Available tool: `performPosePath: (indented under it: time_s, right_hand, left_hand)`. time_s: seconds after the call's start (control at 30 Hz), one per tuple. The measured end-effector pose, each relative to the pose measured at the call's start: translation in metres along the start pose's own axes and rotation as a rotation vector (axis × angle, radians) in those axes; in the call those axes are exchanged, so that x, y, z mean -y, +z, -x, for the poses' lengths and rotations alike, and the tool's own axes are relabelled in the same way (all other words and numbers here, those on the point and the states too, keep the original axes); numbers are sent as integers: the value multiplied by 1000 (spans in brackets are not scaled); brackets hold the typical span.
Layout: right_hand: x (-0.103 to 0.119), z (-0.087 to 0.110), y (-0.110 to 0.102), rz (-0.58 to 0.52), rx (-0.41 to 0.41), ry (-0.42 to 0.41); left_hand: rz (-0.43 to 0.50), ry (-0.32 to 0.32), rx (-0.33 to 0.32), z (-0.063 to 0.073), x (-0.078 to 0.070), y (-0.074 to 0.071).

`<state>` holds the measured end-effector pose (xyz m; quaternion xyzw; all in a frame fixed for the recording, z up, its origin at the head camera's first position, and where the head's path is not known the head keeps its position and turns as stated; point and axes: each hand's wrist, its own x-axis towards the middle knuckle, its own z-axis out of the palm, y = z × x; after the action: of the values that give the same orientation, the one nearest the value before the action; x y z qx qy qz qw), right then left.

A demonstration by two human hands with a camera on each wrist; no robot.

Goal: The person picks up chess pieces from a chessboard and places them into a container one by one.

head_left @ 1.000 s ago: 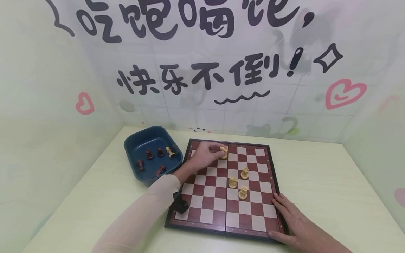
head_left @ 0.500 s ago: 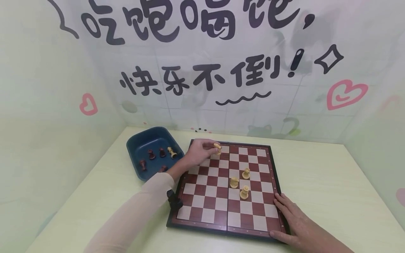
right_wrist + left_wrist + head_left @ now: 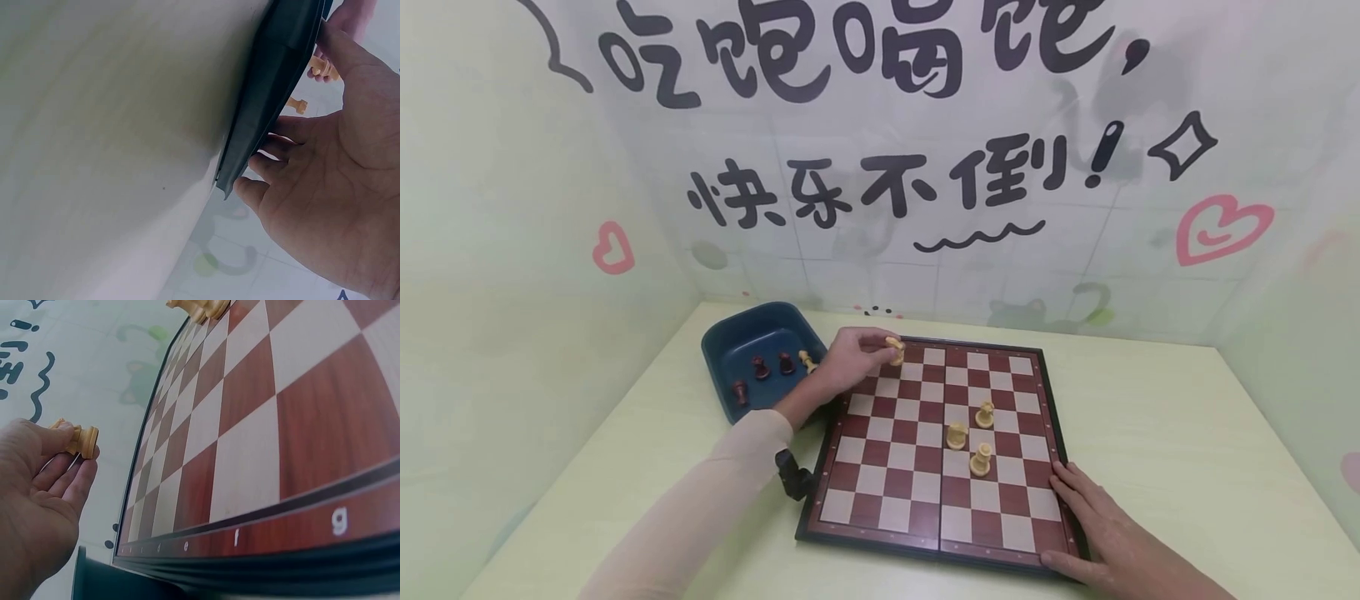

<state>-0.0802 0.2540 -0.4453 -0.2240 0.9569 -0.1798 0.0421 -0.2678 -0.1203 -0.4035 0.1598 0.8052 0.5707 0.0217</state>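
Note:
My left hand (image 3: 847, 363) pinches a cream chess piece (image 3: 895, 351) between thumb and fingers over the far left of the chessboard (image 3: 887, 479). In the left wrist view the piece (image 3: 82, 440) is partly covered by the thumb, its round base showing. My right hand (image 3: 1101, 525) rests on the board's right edge near the front corner, fingers relaxed; the right wrist view shows its fingertips against the dark side of the board (image 3: 262, 94). Three cream pieces stand near the board's middle: a rook (image 3: 981, 460), a knight (image 3: 956, 436) and another piece (image 3: 984, 415).
A blue bin (image 3: 718, 342) stands left of the board, with several dark red pieces (image 3: 761, 367) and a cream piece (image 3: 807, 361) lying in it. My left forearm passes in front of it. A printed sheet (image 3: 880, 275) hangs behind the table.
My left hand has moved left along the board's far side, carrying the cream piece from near the centre line. The right hand and the three standing pieces have kept their places.

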Motion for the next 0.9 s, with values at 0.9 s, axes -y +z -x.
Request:
performPosePath:
  time_s: [0.9]
  right_hand:
    - [-1, -1, 1, -18, 30, 10]
  left_hand:
    - [-27, -5, -117, 18, 7, -51]
